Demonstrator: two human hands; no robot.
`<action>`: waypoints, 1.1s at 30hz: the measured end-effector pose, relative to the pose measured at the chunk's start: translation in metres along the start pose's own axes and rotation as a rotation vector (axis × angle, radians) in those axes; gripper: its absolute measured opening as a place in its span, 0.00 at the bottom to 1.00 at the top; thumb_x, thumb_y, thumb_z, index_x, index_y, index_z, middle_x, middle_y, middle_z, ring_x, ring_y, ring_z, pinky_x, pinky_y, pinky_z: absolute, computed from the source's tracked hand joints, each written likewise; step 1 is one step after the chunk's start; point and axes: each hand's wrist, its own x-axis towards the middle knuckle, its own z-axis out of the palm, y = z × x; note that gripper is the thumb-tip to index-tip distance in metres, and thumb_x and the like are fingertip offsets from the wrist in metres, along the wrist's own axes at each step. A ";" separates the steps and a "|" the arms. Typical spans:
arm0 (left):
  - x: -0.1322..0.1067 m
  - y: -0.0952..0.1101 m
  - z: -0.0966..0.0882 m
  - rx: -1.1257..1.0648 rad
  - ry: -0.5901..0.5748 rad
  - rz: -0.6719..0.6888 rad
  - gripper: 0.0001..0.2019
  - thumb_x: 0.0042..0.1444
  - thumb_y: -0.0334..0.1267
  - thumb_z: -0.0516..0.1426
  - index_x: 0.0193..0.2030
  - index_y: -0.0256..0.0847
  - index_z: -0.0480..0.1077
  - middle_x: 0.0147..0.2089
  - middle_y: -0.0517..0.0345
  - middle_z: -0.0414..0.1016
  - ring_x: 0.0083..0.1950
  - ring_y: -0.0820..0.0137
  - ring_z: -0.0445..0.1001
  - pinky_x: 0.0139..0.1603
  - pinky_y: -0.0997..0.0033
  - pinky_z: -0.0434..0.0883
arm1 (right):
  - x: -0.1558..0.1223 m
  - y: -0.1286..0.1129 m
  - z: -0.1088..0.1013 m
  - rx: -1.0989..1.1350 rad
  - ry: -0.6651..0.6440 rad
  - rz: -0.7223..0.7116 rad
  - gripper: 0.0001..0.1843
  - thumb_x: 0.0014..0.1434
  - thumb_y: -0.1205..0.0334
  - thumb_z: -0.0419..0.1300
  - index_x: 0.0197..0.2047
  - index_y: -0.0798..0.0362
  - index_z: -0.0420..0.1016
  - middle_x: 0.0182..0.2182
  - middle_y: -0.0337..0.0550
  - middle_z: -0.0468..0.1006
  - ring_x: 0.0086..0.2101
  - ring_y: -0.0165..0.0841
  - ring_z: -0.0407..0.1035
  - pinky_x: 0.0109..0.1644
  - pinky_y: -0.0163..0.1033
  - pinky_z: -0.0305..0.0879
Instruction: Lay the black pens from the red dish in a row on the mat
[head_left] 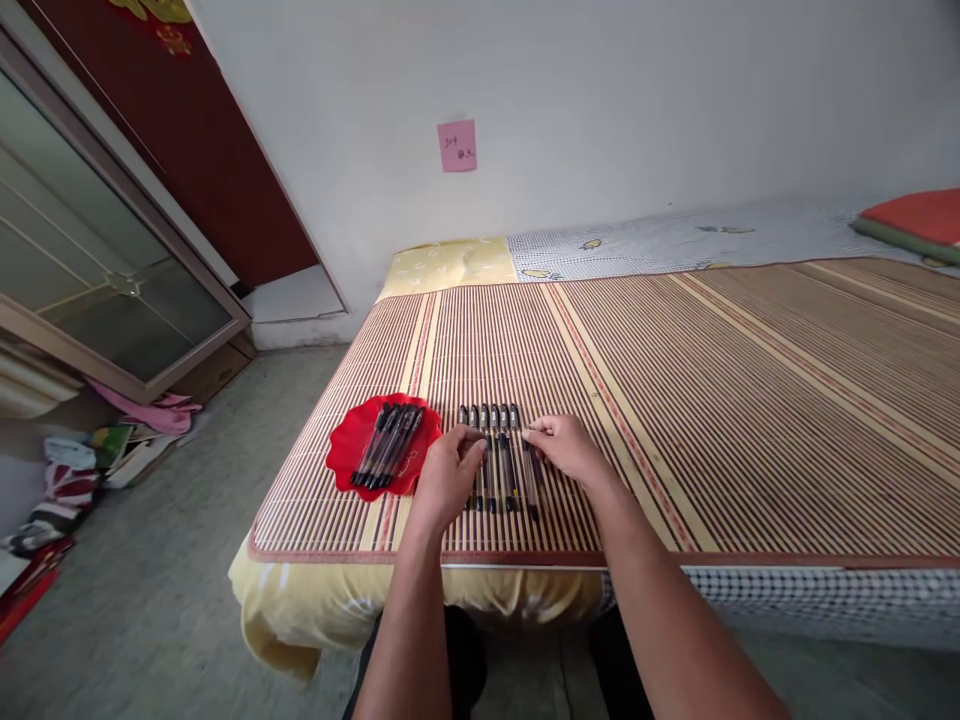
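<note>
On the slatted mat, a row of short black pieces that look like pen caps (493,415) stands upright in line between my hands. Below them several clear-barrelled pens (508,478) with dark ends lie side by side. My left hand (451,468) is closed at the left of this row, thumb and forefinger together at a pen's upper end, which the fingers partly hide. With its fingertips my right hand (562,445) pinches the top of the rightmost pen (532,485), which lies slightly tilted. Left of my hands, a red scalloped plate (341,440) holds several black-capped pens (388,445).
The mat (675,400) covers a bed with a yellow patterned sheet (315,600) at its front edge. Folded red and green cloth (915,220) lies at the far right. A pink note (457,146) is on the wall. Clothes and a glass-panelled door (112,230) are at the left.
</note>
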 end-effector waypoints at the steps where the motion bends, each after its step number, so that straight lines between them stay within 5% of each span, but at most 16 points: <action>1: -0.001 0.001 0.001 0.021 -0.012 0.004 0.07 0.62 0.38 0.57 0.38 0.39 0.75 0.35 0.54 0.78 0.37 0.66 0.75 0.39 0.69 0.69 | 0.002 0.001 0.003 -0.018 0.018 -0.006 0.12 0.56 0.55 0.60 0.26 0.54 0.76 0.19 0.37 0.71 0.23 0.32 0.66 0.28 0.36 0.60; 7: -0.003 0.002 0.002 0.131 -0.109 -0.003 0.05 0.60 0.37 0.58 0.36 0.41 0.75 0.31 0.57 0.77 0.34 0.67 0.72 0.35 0.70 0.64 | 0.003 0.000 0.010 -0.063 0.089 -0.015 0.07 0.56 0.62 0.62 0.33 0.55 0.81 0.32 0.47 0.84 0.33 0.38 0.77 0.35 0.38 0.67; 23: -0.002 0.000 0.004 0.176 -0.105 0.049 0.04 0.58 0.35 0.59 0.37 0.43 0.76 0.33 0.56 0.78 0.36 0.64 0.74 0.39 0.68 0.67 | -0.008 -0.010 0.004 -0.250 0.020 0.040 0.11 0.57 0.70 0.61 0.44 0.57 0.80 0.32 0.45 0.83 0.30 0.34 0.75 0.32 0.36 0.62; 33: -0.001 0.001 0.000 0.177 -0.074 0.080 0.06 0.58 0.32 0.59 0.39 0.43 0.77 0.38 0.55 0.80 0.39 0.64 0.77 0.41 0.66 0.69 | -0.012 -0.014 0.002 -0.350 0.014 0.019 0.04 0.60 0.68 0.62 0.39 0.53 0.78 0.32 0.45 0.83 0.29 0.34 0.74 0.30 0.36 0.58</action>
